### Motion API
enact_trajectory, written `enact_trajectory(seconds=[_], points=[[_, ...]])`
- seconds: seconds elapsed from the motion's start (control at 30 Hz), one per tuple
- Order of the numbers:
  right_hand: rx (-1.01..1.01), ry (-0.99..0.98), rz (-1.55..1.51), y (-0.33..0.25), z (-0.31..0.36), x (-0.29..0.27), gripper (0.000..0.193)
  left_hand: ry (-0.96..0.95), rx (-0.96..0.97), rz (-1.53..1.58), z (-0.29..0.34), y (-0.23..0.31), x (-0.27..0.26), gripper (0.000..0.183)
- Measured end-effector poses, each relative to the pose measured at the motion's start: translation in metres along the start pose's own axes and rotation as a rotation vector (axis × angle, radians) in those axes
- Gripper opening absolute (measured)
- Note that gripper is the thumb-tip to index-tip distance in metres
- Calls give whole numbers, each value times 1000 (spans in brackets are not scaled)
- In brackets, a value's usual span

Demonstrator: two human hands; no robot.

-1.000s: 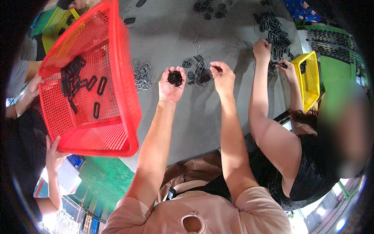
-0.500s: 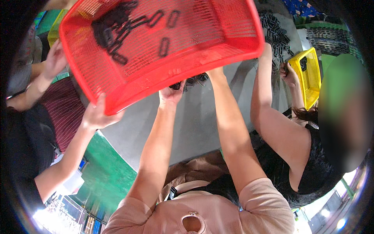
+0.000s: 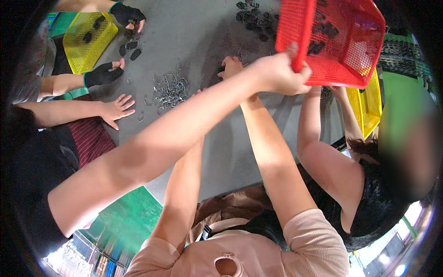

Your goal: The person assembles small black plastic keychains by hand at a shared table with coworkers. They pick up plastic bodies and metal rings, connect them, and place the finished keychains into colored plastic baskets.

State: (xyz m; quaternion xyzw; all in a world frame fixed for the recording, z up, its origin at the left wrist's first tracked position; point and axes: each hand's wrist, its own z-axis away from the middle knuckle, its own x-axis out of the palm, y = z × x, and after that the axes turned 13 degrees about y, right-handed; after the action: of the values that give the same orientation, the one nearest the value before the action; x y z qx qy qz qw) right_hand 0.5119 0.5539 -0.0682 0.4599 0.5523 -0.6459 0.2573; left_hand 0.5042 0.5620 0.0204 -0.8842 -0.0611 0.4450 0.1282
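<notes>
A co-worker's forearm crosses in front of my arms and hides most of my left hand (image 3: pixel 201 92); its fingers cannot be made out. Beyond that forearm, my right hand (image 3: pixel 232 68) is low over the grey table, fingers curled, with something dark at the fingertips that I cannot make out. Thin metal hooks (image 3: pixel 241 54) lie just past it. Left of my hands is a pile of silvery wire hooks (image 3: pixel 170 91). Farther off lie several black oval pieces (image 3: pixel 253 19) among more hooks.
The co-worker's hand (image 3: pixel 286 74) grips a red plastic basket (image 3: pixel 355 74) with black pieces in it, tilted above the table at right. Yellow baskets stand at left (image 3: pixel 85 53) and right (image 3: pixel 369 111). Gloved hands (image 3: pixel 105 75) work at left; another person sits close on my right.
The co-worker has swung the red basket from in front of me across to the right, uncovering the table and piles. The forearm now covers my left hand, while my right hand has come into view.
</notes>
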Motion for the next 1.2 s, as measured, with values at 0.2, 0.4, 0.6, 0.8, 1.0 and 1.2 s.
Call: enact_trajectory(seconds=[0.2, 0.4, 0.6, 0.8, 1.0, 1.2], points=[[193, -76, -332, -12, 8, -2, 27, 150, 125, -72, -116, 1, 82, 18], [-6, 30, -193, -38, 73, -39, 22, -254, -1177, 1346, -199, 20, 71, 29], [-43, 251, -778, -35, 97, 6, 21, -180, -819, 1267, -243, 39, 147, 40], [-33, 309, -481, 20, 98, -39, 32, -63, -924, 1253, -232, 52, 129, 36], [149, 276, -892, 31, 116, -14, 41, 339, -1546, 1425, -83, 47, 31, 32], [-148, 526, -457, 83, 105, 2, 45, 1194, -2149, 1622, 141, 103, -80, 28]])
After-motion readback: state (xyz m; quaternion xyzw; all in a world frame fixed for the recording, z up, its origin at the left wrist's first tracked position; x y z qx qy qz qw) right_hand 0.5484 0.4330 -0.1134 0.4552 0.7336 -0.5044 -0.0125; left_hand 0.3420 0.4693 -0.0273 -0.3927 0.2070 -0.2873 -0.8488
